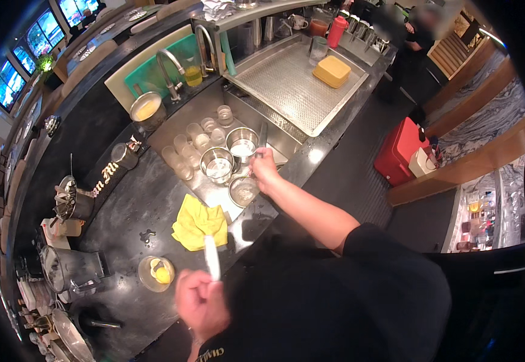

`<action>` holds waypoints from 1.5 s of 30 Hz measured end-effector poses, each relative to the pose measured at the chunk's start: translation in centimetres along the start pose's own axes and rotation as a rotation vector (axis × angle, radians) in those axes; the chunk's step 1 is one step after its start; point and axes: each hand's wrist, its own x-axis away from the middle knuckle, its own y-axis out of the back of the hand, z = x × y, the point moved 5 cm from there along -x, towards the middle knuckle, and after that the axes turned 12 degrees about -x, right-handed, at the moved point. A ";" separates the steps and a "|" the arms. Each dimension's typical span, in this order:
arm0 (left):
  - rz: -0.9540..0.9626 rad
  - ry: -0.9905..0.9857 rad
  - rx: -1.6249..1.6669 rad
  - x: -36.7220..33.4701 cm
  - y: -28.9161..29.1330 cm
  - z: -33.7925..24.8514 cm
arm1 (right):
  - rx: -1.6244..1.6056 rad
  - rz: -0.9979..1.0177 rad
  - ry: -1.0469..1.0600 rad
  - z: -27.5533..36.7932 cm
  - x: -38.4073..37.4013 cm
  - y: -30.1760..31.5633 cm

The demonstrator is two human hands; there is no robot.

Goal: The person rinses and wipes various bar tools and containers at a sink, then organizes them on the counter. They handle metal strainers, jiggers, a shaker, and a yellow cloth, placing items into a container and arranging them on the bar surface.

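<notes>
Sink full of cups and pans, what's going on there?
Someone's right hand is down at the sink, beside the round metal pans; I can't tell if it grips one. Clear glasses are bunched next to the pans. The left hand holds a slim white thing, too blurry to name. A yellow cloth lies crumpled on the counter.

A blurred left hand (201, 303) grips a white object (212, 258) too smeared to identify | a co-worker's head (429, 20), top right, blurred | bottles (466, 227), right, too small to distinguish
</notes>
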 end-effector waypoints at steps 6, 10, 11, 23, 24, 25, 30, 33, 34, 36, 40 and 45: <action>-0.139 0.352 0.444 3.2 -2.6 5.9 | -0.115 -0.226 0.018 -1.0 -6.4 2.6; -0.060 0.365 0.404 3.2 -3.2 7.8 | -0.252 -0.328 -0.085 -4.9 -14.2 3.6; -0.086 0.389 0.394 2.8 -3.2 6.7 | -0.311 -0.317 -0.182 -4.9 -14.0 2.6; 0.340 0.304 1.338 -14.0 -18.8 4.4 | -0.429 0.466 -0.668 3.4 7.0 -7.3; 0.302 0.332 1.298 -14.7 -20.4 5.9 | -0.455 0.444 -0.601 2.9 5.9 -6.8; 0.291 0.348 1.298 -14.6 -20.8 6.2 | -0.472 0.372 -0.554 3.3 6.2 -6.8; 0.213 0.425 1.304 -13.7 -22.4 6.6 | -0.415 0.342 -0.432 3.9 4.4 -5.0; 0.234 0.469 1.362 -14.0 -22.5 7.2 | -0.377 0.301 -0.386 4.9 5.1 -4.9; 0.252 0.479 1.379 -13.9 -22.7 7.6 | -0.372 0.291 -0.342 4.9 5.2 -4.8; 0.282 0.487 1.411 -14.0 -23.2 8.8 | -0.359 0.273 -0.256 4.3 5.1 -4.7; 0.229 0.598 1.504 -13.5 -23.3 8.9 | -0.402 0.297 -0.252 3.9 3.5 -4.6; 0.160 0.543 1.369 -12.1 -18.7 7.0 | -0.164 0.100 -0.257 1.7 -1.9 -6.4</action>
